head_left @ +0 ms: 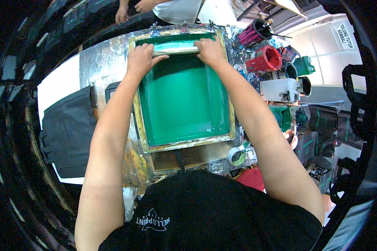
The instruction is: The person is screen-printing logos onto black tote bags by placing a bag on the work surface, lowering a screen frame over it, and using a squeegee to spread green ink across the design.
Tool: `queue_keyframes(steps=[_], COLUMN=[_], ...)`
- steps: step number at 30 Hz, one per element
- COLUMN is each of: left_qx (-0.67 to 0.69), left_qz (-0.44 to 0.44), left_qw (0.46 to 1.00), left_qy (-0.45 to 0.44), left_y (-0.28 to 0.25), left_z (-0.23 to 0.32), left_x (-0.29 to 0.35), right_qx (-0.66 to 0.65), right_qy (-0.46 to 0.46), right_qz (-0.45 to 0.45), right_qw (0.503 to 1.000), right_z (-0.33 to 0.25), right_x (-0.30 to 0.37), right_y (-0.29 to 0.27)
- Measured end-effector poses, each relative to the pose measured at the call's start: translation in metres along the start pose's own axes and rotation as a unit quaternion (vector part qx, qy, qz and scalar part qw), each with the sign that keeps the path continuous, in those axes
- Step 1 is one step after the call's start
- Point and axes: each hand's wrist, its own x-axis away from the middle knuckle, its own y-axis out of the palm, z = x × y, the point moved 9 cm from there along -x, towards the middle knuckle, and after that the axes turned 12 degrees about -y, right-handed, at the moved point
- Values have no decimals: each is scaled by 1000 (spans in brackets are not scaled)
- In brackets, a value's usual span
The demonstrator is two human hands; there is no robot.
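Observation:
A wooden-framed printing screen (192, 143) lies on the table in front of me, its mesh (178, 108) coated green. At its far end I hold a squeegee (176, 51) crosswise. My left hand (140, 61) is closed around the squeegee's left end, thumb along the near side. Its right end is gripped by my right hand (210, 51), fingers over the top. Light green ink (174, 43) shows just beyond the squeegee, and a darker band of mesh lies on the near side. The squeegee's lower edge is hidden.
Clamps (184, 27) hold the screen's far edge. Black fabric pieces (69, 129) lie on the left. A tape roll (237, 156) sits at the near right. Ink-stained cans, including a red can (267, 58), and a white jug (277, 90) line the right. Another person's hand (145, 5) shows beyond.

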Motion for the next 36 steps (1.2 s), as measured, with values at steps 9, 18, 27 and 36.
queue_keyframes(steps=[9, 18, 27, 36], left_qx=[13, 18, 10, 120], left_qz=[-18, -24, -51, -67], left_qw=[1000, 999, 998, 985], left_qy=[-11, -13, -18, -107], left_y=[-22, -57, -78, -89], left_z=[28, 60, 81, 67], left_x=[105, 217, 306, 294], right_qx=[-30, -59, -54, -112], right_qy=[0, 0, -15, -35], right_qz=[2, 5, 35, -68], right_qw=[1000, 998, 998, 991], right_z=[-58, -131, -189, -179], right_x=[89, 188, 265, 242], right_y=[5, -5, -13, -26])
